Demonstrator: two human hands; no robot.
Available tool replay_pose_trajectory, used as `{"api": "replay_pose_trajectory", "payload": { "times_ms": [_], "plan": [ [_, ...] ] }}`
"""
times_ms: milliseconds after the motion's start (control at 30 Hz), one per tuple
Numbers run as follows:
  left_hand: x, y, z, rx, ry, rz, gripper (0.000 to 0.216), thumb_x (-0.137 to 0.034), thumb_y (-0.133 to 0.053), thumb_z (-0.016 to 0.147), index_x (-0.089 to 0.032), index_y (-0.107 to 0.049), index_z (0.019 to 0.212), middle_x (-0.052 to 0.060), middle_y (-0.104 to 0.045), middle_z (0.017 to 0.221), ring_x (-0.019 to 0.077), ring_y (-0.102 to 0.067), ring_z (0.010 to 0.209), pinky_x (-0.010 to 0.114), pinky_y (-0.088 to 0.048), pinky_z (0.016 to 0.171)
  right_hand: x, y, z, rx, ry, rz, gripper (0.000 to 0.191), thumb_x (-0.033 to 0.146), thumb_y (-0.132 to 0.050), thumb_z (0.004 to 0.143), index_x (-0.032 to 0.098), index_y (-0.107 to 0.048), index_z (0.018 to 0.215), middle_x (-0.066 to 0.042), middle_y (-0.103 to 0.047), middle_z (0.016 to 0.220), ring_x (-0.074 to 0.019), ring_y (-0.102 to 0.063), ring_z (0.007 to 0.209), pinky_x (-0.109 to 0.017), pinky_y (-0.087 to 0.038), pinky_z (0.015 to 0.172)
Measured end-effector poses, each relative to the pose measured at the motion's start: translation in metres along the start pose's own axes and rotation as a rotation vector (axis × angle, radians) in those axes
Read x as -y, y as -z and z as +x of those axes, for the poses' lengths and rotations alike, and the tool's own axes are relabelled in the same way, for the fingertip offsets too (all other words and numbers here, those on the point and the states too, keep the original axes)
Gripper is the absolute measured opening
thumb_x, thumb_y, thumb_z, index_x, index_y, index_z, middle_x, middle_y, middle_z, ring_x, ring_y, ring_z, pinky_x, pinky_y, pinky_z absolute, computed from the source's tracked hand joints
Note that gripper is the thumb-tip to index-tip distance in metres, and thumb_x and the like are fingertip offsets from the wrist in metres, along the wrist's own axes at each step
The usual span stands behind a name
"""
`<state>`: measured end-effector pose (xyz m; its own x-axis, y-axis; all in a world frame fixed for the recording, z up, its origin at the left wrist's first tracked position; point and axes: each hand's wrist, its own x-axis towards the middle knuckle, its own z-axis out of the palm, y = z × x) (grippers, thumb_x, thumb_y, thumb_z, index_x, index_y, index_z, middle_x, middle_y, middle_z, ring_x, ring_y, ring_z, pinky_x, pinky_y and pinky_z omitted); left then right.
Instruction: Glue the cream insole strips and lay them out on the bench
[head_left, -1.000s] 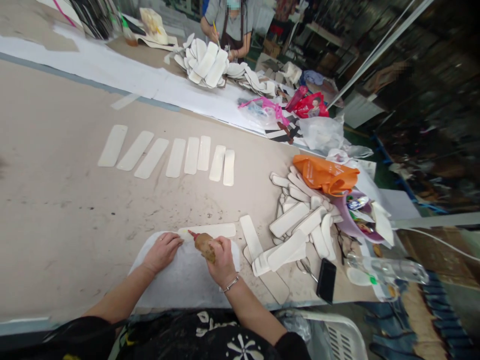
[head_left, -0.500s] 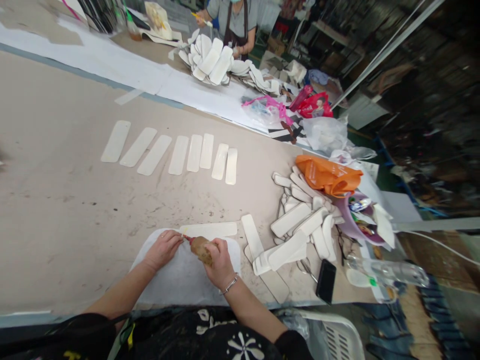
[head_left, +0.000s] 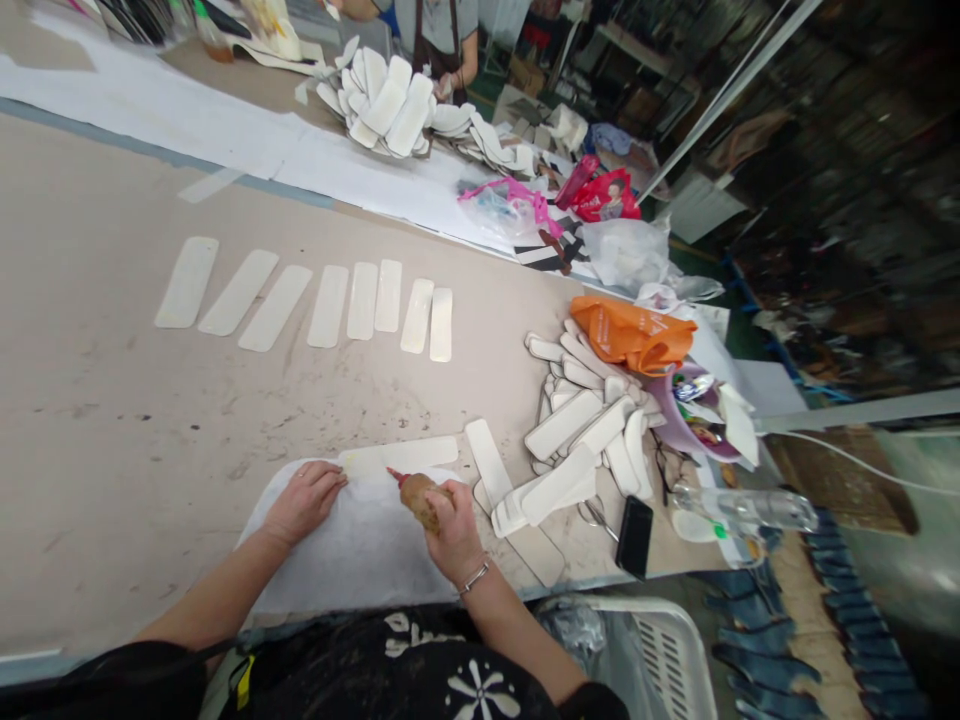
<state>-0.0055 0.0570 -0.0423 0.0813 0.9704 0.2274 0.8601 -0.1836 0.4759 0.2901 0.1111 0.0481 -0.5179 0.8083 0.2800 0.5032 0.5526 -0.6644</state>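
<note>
My right hand (head_left: 452, 530) is wrapped round a brown glue bottle (head_left: 421, 501) with a red nozzle, tilted so its tip points left and up. The tip is at the lower edge of a long white strip (head_left: 409, 452) with rounded ends. At that strip's left end lie the fingertips of my left hand (head_left: 307, 498), its fingers stretched out and resting flat. Under both hands is a white sheet (head_left: 352, 560) on the table. Whether glue is coming out is too small to tell.
Several white strips (head_left: 328, 306) lie in a row farther back. At right are a heap of padded strips (head_left: 577, 425), a phone (head_left: 634, 537), scissors (head_left: 595, 512), an orange bag (head_left: 634, 333) and a purple bin (head_left: 670, 422). A co-worker (head_left: 442, 40) is across the table.
The bottle's tip has moved right along the strip, away from my left fingertips. My left hand stays by the strip's left end. The whole view has shifted slightly.
</note>
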Motion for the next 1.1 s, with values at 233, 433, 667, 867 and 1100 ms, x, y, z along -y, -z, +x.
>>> {"api": "replay_pose_trajectory", "payload": {
  "times_ms": [233,433,667,867,1100],
  "plan": [
    [0.002,-0.002,0.001,-0.017,-0.027,0.012,0.017,-0.027,-0.051,0.089,-0.020,-0.066,0.086,0.007,-0.065,0.092,0.0206,-0.058,0.089,0.038,-0.049,0.085,-0.027,0.030,-0.018,-0.097,-0.095,-0.099,0.055,0.000,-0.052,0.070,0.024,-0.051,0.121,-0.011,-0.040,0.115,-0.0250,-0.046,0.104,-0.046,-0.050,0.088],
    [0.002,-0.002,0.002,-0.030,-0.024,0.012,0.018,-0.027,-0.051,0.088,-0.019,-0.067,0.084,0.008,-0.065,0.091,0.0211,-0.058,0.087,0.038,-0.049,0.084,-0.035,0.040,-0.022,-0.154,-0.131,-0.129,0.053,0.002,-0.053,0.073,0.023,-0.050,0.121,-0.011,-0.041,0.113,-0.0252,-0.046,0.103,-0.048,-0.050,0.086],
    [0.000,0.000,0.003,-0.027,-0.026,0.033,0.016,-0.025,-0.053,0.088,-0.018,-0.066,0.084,0.009,-0.065,0.092,0.0216,-0.058,0.088,0.038,-0.049,0.084,-0.005,0.005,-0.002,-0.073,-0.049,0.000,0.048,0.005,-0.054,0.071,0.023,-0.053,0.116,-0.008,-0.043,0.108,-0.0217,-0.049,0.096,-0.039,-0.052,0.082],
    [-0.002,0.001,0.004,-0.015,-0.026,0.041,0.016,-0.025,-0.052,0.088,-0.018,-0.065,0.083,0.009,-0.064,0.092,0.0211,-0.058,0.089,0.038,-0.050,0.084,0.008,-0.020,0.014,-0.025,0.026,0.063,0.047,0.007,-0.055,0.069,0.023,-0.054,0.113,-0.007,-0.044,0.108,-0.0204,-0.048,0.095,-0.038,-0.051,0.083],
    [0.000,0.001,0.004,-0.009,-0.032,0.053,0.017,-0.025,-0.052,0.089,-0.017,-0.066,0.085,0.009,-0.065,0.093,0.0216,-0.058,0.089,0.038,-0.050,0.084,-0.013,0.011,0.003,-0.061,-0.068,0.017,0.047,0.005,-0.054,0.073,0.022,-0.053,0.117,-0.008,-0.043,0.111,-0.0228,-0.049,0.100,-0.041,-0.050,0.086]
  ]
}}
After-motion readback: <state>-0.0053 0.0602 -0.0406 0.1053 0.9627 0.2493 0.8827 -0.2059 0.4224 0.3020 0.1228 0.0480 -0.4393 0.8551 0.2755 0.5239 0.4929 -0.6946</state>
